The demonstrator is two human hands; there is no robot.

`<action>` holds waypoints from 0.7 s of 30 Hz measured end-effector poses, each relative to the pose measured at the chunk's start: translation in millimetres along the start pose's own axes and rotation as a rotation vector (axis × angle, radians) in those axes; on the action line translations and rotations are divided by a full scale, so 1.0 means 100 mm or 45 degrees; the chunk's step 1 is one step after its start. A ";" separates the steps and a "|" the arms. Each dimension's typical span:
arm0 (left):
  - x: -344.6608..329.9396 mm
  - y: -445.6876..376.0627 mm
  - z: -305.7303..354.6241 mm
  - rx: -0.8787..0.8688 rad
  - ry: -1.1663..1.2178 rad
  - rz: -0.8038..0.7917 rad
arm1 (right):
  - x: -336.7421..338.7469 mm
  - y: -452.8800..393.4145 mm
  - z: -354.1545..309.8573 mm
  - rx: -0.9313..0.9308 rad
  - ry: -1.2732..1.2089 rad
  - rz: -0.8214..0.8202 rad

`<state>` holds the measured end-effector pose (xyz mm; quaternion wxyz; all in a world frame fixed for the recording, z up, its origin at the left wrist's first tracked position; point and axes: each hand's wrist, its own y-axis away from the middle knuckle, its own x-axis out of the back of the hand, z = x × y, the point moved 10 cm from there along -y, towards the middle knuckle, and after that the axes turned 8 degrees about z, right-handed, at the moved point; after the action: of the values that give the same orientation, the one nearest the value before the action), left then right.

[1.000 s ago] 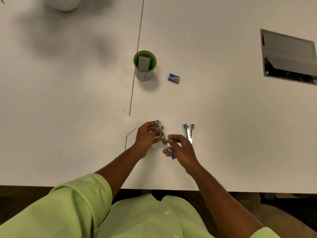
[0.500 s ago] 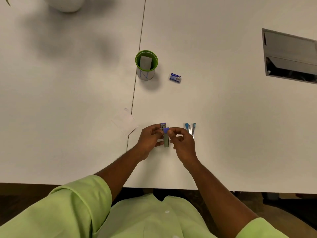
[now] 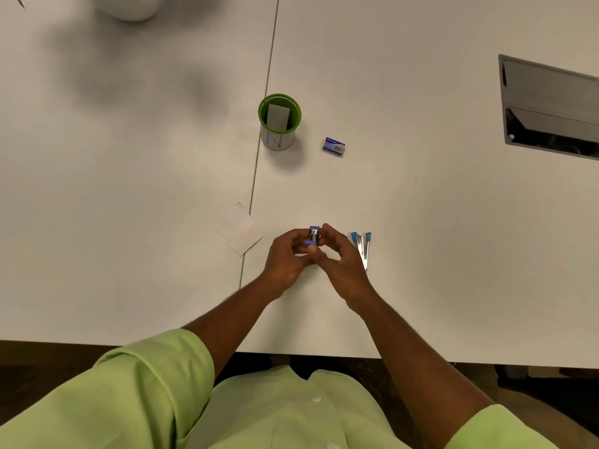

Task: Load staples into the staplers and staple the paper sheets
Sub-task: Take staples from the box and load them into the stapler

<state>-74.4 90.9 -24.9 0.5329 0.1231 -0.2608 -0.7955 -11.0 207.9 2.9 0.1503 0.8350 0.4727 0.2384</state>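
A small metal stapler with purple ends (image 3: 313,235) is held between both hands just above the white table (image 3: 421,238). My left hand (image 3: 287,259) grips it from the left, and my right hand (image 3: 340,264) pinches it from the right, thumb near the lower purple tip. Most of the stapler's body is hidden by the fingers. A second stapler with blue ends (image 3: 362,246) lies open on the table just right of my right hand. A small slip of paper sheets (image 3: 238,228) lies to the left. A blue staple box (image 3: 333,146) sits further back.
A green-rimmed cup (image 3: 278,124) with a grey block inside stands behind the hands, on the table seam. A recessed metal cable hatch (image 3: 551,105) sits at the far right. A white round object (image 3: 126,6) is at the top left edge.
The purple stapler was spread out long and flat between my hands; now it is folded up short and upright, with both hands drawn close around it.
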 end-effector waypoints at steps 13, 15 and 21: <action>0.05 0.04 0.08 -0.108 -0.121 0.140 | -0.04 0.00 -0.05 0.182 0.052 0.032; 0.05 0.04 0.09 -0.126 -0.128 0.147 | -0.05 0.01 -0.05 0.182 0.037 0.035; 0.05 0.05 0.12 -0.191 -0.138 0.179 | -0.02 0.03 -0.06 0.189 -0.008 0.084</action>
<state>-78.6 88.1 -11.5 0.5802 0.0211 -0.2370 -0.7789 -13.1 205.1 9.0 0.0815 0.8597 0.4609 0.2047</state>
